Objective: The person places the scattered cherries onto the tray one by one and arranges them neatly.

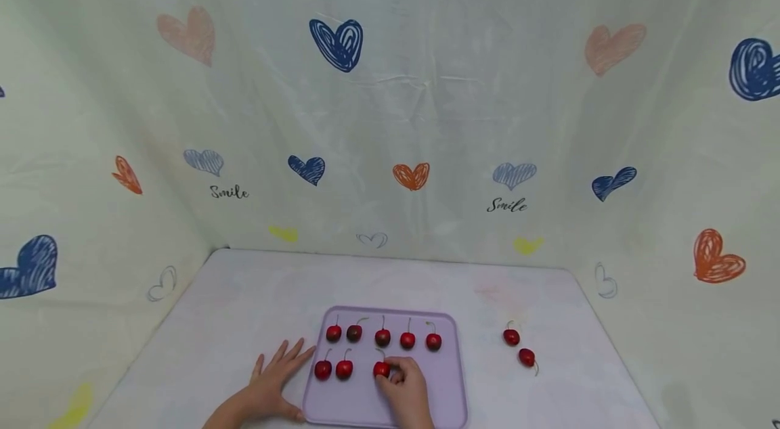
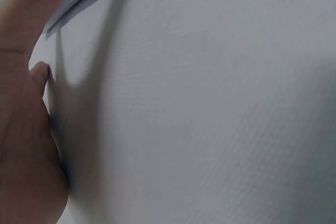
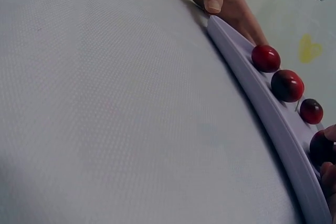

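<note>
A lilac tray (image 1: pixel 359 409) lies on the white table, with two rows of red cherries on it. Five stand in the far row, among them a cherry (image 1: pixel 382 337) with its stem up. In the near row, two cherries sit at the left, one of them a dark red cherry (image 1: pixel 344 369). My right hand (image 1: pixel 407 388) pinches another cherry (image 1: pixel 380 369) between thumb and fingers, low over the tray in that row. With fingers spread, my left hand (image 1: pixel 277 381) rests at the tray's left edge, its thumb by the near corner.
To the right of the tray, two loose cherries (image 1: pixel 511 336) lie on the table (image 1: pixel 567 321), stems on. A pale curtain (image 1: pixel 463 118) printed with hearts rises behind the table and along both sides.
</note>
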{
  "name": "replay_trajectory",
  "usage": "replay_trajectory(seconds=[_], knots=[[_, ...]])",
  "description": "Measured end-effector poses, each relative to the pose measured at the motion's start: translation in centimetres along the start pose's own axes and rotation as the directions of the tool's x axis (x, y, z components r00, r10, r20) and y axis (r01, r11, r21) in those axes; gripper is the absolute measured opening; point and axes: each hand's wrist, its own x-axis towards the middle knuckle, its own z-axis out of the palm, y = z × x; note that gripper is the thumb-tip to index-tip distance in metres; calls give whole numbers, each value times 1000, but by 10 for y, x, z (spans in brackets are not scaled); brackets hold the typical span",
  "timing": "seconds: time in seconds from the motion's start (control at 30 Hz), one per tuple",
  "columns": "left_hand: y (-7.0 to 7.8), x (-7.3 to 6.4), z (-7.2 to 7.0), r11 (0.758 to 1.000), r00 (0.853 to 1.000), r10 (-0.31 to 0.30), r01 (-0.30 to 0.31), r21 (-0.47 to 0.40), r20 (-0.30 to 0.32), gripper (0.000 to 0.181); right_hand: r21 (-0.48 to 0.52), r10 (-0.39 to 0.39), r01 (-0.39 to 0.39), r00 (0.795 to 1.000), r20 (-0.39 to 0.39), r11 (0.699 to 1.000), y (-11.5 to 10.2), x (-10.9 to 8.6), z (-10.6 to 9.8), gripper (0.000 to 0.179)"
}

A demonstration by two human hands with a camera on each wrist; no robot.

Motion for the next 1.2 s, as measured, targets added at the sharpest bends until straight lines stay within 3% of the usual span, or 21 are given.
replay_trajectory(seconds=[0.4,0.83,1.07,1.2], knots=[[0,-2,5,999,998,-48,48,11,-36,117,-16,39,-39,999,-2,999,-6,-4,2,27],[3,-6,4,999,998,33,-34,-23,-55,115,7,42,-42,999,9,999,-6,-3,0,25],[2,-5,6,1000,999,2,-3,-19,-52,115,27,35,-36,999,16,999,-5,-2,-3,26],[2,-6,8,999,998,-15,13,-29,-56,115,78,40,-43,998,47,996,-5,-2,-17,30]])
